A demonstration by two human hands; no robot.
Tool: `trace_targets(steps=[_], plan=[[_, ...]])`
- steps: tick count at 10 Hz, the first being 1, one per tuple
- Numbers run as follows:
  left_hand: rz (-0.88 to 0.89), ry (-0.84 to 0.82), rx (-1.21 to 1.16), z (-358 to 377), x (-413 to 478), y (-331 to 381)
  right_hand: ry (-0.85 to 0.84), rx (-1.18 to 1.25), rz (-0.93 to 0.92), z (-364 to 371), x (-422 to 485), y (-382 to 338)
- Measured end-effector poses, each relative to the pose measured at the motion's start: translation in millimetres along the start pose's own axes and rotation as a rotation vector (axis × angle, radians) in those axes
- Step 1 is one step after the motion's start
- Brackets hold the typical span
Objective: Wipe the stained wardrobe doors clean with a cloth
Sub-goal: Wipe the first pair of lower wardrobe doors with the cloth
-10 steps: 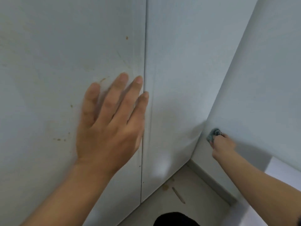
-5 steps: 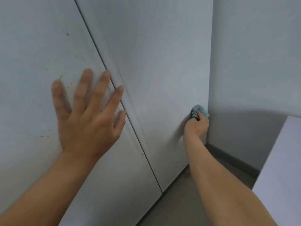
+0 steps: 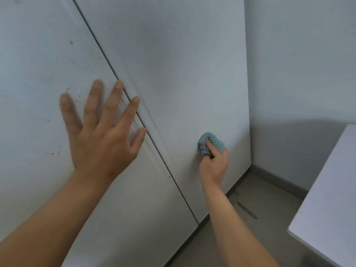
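Right hand [image 3: 213, 162]: fingers curled round a bunched teal cloth [image 3: 212, 140], gripping it tight. The cloth pokes out above the knuckles and is pressed flat against the right wardrobe door [image 3: 183, 74], on its lower half. The wad sits nearer that door's right edge than the seam [image 3: 107, 60] between the doors.

Left hand [image 3: 104, 135]: palm on the left wardrobe door [image 3: 34, 83], fingers straight and fanned wide, holding nothing. Thumb tip lies at the seam, on the side toward the cloth grip. The two hands are well apart, with the seam running diagonally between them.

Stains: small brown specks [image 3: 71, 42] are scattered over the left door, above and to the far side of the spread hand. A few more sit low beside its wrist. The right door around the cloth looks pale; any marks there are too faint to tell.

Right of the cloth grip: a plain wall [image 3: 300, 74] meets the wardrobe at a corner. A grey skirting board [image 3: 279, 180] runs along its base. Below the grip is grey floor [image 3: 269, 218] with a dark streak [image 3: 247, 210]. A white flat surface [image 3: 331, 199] juts in at the far right.
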State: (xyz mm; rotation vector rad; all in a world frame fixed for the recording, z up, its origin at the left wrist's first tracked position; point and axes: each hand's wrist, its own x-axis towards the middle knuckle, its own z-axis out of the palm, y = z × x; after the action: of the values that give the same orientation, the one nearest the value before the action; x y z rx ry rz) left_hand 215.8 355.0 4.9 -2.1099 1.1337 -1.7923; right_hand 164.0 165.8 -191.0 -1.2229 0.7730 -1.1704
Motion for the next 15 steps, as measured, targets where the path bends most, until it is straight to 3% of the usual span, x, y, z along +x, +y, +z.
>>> trace_targets(steps=[1, 2, 4, 5, 6, 8, 10, 11, 13, 15], plan=[[0.009, 0.001, 0.025, 0, 0, 0, -0.072, -0.029, -0.042, -13, 18, -3], [0.022, 0.002, 0.022, 1, -1, 1, -0.015, -0.052, 0.001, -8, 22, -5], [0.058, -0.009, 0.055, 0, -2, -2, -0.104, -0.078, -0.085, 9, -55, 7], [0.082, -0.013, 0.070, 1, -2, -3, -0.151, -0.039, -0.103, 1, -44, 7], [0.100, -0.017, 0.082, 0, -4, -4, -0.108, -0.016, -0.015, 0, -42, -3], [0.119, -0.016, 0.080, 0, -3, -2, -0.256, 0.001, -0.171, 2, -94, 9], [0.136, -0.044, 0.073, 0, -4, -2, 0.096, -0.042, 0.032, -20, 26, 16], [0.145, -0.042, 0.071, 2, -5, -2, 0.072, -0.072, 0.127, -18, 54, 24], [0.135, -0.036, 0.068, 2, -5, -1, -0.005, -0.058, 0.037, -8, -28, 36], [0.134, -0.036, 0.074, 1, -4, 0, -0.039, -0.076, 0.079, -15, -1, 25]])
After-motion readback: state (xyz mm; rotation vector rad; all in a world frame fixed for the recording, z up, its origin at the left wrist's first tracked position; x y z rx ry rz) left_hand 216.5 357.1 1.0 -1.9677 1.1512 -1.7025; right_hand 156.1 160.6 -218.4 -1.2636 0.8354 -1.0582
